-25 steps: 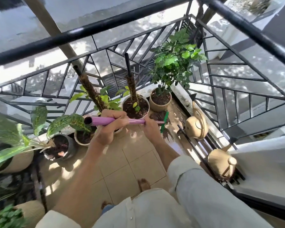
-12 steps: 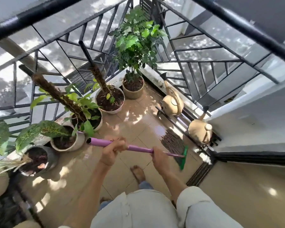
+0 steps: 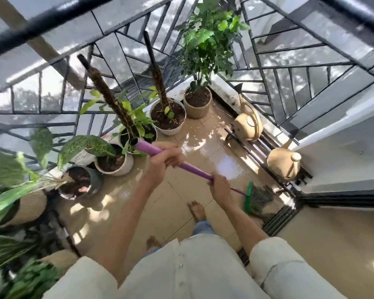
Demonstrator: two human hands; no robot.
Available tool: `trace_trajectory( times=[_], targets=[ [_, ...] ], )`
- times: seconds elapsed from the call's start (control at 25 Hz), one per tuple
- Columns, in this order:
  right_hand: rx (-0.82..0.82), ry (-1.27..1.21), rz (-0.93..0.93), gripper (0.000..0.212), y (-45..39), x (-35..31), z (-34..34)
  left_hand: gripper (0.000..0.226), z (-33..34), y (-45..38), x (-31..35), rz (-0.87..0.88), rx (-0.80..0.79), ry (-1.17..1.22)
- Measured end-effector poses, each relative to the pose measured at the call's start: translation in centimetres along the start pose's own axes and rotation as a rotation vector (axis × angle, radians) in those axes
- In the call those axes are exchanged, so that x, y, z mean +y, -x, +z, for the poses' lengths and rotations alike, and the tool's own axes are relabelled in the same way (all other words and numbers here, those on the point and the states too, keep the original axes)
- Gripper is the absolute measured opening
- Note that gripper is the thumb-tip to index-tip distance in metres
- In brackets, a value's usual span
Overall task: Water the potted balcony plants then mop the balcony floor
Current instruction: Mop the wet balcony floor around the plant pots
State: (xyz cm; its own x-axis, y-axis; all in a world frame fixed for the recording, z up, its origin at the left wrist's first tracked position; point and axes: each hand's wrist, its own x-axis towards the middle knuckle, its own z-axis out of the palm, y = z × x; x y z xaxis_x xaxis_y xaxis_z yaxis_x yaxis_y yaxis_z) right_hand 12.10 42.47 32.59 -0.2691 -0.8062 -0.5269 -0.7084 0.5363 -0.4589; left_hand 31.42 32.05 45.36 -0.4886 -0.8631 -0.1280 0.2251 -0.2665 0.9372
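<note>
Down at about four o'clock from our hands, the mop head [image 3: 254, 200] sits on the wet balcony floor [image 3: 205, 147], close to the door track [image 3: 277, 219]. Our left hand [image 3: 163, 161] grips the purple handle [image 3: 175, 161] high up, fingers clamped round it, and our right hand [image 3: 219, 186] wraps it lower down, nearer the head. That handle's long axis runs from ten o'clock to four o'clock, so we judge the next stroke gets steered by the right hand.

A home balcony: black metal railing [image 3: 289, 67], tiled floor [image 3: 181, 190], potted plants [image 3: 168, 117] and watering cans [image 3: 248, 126].
</note>
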Motion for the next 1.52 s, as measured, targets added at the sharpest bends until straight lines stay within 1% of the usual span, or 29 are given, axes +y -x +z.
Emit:
trace_trajectory(
  times=[0.08,0.12,0.16,0.24,0.28,0.32,0.4,0.44,0.48,0.56,0.6,0.68,0.76,0.88,1.0,1.08,1.12,1.16,1.24,1.28,1.36,1.44,1.52],
  targets=[
    [-0.015,-0.044,-0.096,0.020,-0.5,-4.3,0.8,0.046,-2.2,1.8,3.6,0.092,0.010,-0.002],
    [0.005,-0.073,-0.135,0.019,-0.3,-6.5,1.4,0.047,-3.3,2.9,5.5,0.140,-0.002,-0.019],
    [0.031,-0.105,-0.177,0.017,0.2,-8.7,2.1,0.048,-4.4,4.3,7.4,0.185,-0.030,-0.058],
    [0.061,-0.178,-0.234,0.010,1.1,-12.8,3.4,0.048,-6.1,7.1,10.4,0.244,-0.101,-0.210],
    [0.067,-0.196,-0.266,0.005,1.8,-14.9,4.3,0.045,-6.7,8.8,11.7,0.244,-0.119,-0.301],
    [0.067,-0.200,-0.293,0.004,2.4,-17.0,5.3,0.042,-7.4,10.7,13.1,0.236,-0.133,-0.394],
    [0.066,-0.190,-0.324,0.013,2.9,-20.7,6.9,0.046,-8.5,13.3,15.6,0.229,-0.182,-0.547],
    [0.066,-0.193,-0.354,0.016,3.5,-22.4,7.8,0.047,-9.4,14.7,16.6,0.237,-0.203,-0.598],
    [0.055,-0.204,-0.381,0.014,4.5,-23.8,8.9,0.046,-10.5,16.1,17.5,0.255,-0.213,-0.635],
    [-0.009,-0.186,-0.416,0.010,6.3,-25.4,10.6,0.037,-12.9,18.2,18.0,0.247,-0.194,-0.672],
    [-0.039,-0.152,-0.417,0.015,6.9,-25.6,11.3,0.032,-13.9,19.2,17.7,0.217,-0.179,-0.675],
    [-0.084,-0.085,-0.386,0.024,8.0,-24.8,13.0,0.025,-15.2,20.9,15.9,0.162,-0.148,-0.650],
    [-0.129,-0.015,-0.354,0.023,9.5,-23.2,14.7,0.018,-16.4,22.5,13.4,0.127,-0.137,-0.600],
    [-0.180,0.045,-0.285,0.021,12.0,-18.6,16.0,0.022,-17.1,23.8,9.2,0.083,-0.160,-0.421],
    [-0.163,0.117,-0.221,0.019,14.6,-12.5,16.7,0.019,-17.0,23.7,5.2,-0.018,-0.172,-0.290],
    [-0.173,0.168,-0.159,0.023,16.8,-8.4,17.1,0.035,-16.4,23.9,2.6,-0.152,-0.121,-0.249],
    [-0.188,0.199,-0.129,0.025,17.9,-6.4,17.4,0.037,-15.8,24.2,1.3,-0.211,-0.106,-0.248],
    [-0.203,0.237,-0.107,0.027,18.9,-4.5,17.6,0.034,-14.9,24.6,0.1,-0.252,-0.108,-0.239],
    [-0.221,0.300,-0.083,0.027,20.4,-1.8,17.8,0.021,-13.4,25.6,-1.9,-0.290,-0.135,-0.192],
    [-0.227,0.303,-0.070,0.025,20.7,-1.2,17.8,0.019,-12.9,25.9,-2.6,-0.288,-0.136,-0.179],
    [-0.242,0.294,-0.092,0.024,19.9,-2.0,17.4,0.020,-13.0,26.0,-2.4,-0.252,-0.119,-0.176],
    [-0.252,0.281,-0.156,0.024,18.1,-4.8,16.9,0.025,-13.7,25.4,-0.3,-0.179,-0.087,-0.199],
    [-0.252,0.245,-0.220,0.021,16.2,-8.5,16.5,0.024,-14.6,24.7,2.7,-0.095,-0.051,-0.197]
  ],
)
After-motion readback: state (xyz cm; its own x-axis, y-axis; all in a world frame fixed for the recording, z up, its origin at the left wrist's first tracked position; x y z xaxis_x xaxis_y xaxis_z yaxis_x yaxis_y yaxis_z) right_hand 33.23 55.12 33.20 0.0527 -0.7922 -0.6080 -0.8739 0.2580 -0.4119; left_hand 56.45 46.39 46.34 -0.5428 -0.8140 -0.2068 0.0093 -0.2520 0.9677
